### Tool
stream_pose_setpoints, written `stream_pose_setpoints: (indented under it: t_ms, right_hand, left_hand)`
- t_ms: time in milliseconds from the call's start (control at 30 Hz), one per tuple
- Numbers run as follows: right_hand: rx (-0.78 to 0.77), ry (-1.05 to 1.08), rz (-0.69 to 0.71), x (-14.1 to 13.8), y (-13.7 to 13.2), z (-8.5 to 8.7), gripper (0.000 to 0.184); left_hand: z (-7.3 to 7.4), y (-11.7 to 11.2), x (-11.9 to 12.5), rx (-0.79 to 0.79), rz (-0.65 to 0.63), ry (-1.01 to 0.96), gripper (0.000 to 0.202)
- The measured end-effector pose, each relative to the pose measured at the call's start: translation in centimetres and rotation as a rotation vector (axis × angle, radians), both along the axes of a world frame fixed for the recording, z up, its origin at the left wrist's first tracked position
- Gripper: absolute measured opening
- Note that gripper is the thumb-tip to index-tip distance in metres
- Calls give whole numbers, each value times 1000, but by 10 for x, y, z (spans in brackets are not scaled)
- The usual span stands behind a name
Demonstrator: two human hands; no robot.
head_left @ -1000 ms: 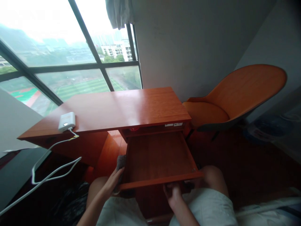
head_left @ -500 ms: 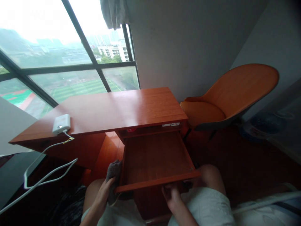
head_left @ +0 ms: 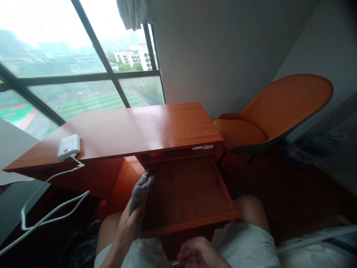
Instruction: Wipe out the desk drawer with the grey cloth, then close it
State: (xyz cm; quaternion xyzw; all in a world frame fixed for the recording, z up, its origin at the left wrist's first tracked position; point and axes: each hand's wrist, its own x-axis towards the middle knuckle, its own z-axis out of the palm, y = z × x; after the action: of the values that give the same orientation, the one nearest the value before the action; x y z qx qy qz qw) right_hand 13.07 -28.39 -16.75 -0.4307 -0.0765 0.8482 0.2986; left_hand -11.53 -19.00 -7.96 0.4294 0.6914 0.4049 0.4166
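Observation:
My left hand (head_left: 131, 217) is closed around a grey cloth (head_left: 141, 190), raised over the left side of a pulled-out wooden drawer (head_left: 184, 191). The cloth touches or nearly touches the drawer's left wall; I cannot tell which. Nothing lies on the drawer's bare bottom. Just below the drawer front, between the knees, is my right hand (head_left: 198, 253). Its fingers are loosely bent and a little blurred, apart from the drawer, with nothing seen in them.
A wooden desk (head_left: 145, 126) stands over the drawer. At its left end lies a white device (head_left: 69, 146) with a white cable (head_left: 55, 219) hanging down. An orange chair (head_left: 287, 108) is at the right, and a black plastic bag (head_left: 79, 242) lies low at the left.
My left hand has lifted the cloth up and inward over the drawer's left side. My right hand has come off the drawer front and moved down. The drawer sits slightly nearer me.

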Motion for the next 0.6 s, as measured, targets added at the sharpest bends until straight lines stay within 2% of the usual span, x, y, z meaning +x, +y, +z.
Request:
stream_pose_setpoints:
  t_ms: [33, 67, 100, 167, 233, 333, 433, 500, 600]
  right_hand:
    - [117, 36, 132, 0, 1, 16, 27]
    - [185, 36, 138, 0, 4, 31, 31]
    - [240, 14, 52, -1, 10, 44, 36]
    - [336, -46, -207, -4, 26, 62, 48]
    - [399, -27, -394, -7, 43, 70, 57]
    - [348, 97, -454, -5, 63, 62, 55]
    - [198, 106, -518, 11, 71, 43, 52]
    - [126, 39, -620, 29, 73, 30, 52]
    - [84, -76, -730, 65, 76, 20, 50]
  left_hand:
    - [2, 0, 7, 38, -41, 11, 60]
    - [4, 0, 16, 75, -79, 11, 60]
    - [6, -1, 26, 110, -122, 2, 61]
    - [7, -4, 52, 164, -230, -25, 60]
    - [6, -11, 83, 211, -370, -48, 58]
    - [2, -23, 126, 289, -610, 73, 62]
    - [8, -31, 153, 321, -799, 215, 70]
    - [20, -32, 159, 338, -897, 192, 61]
    - [39, -27, 150, 350, -969, 83, 40]
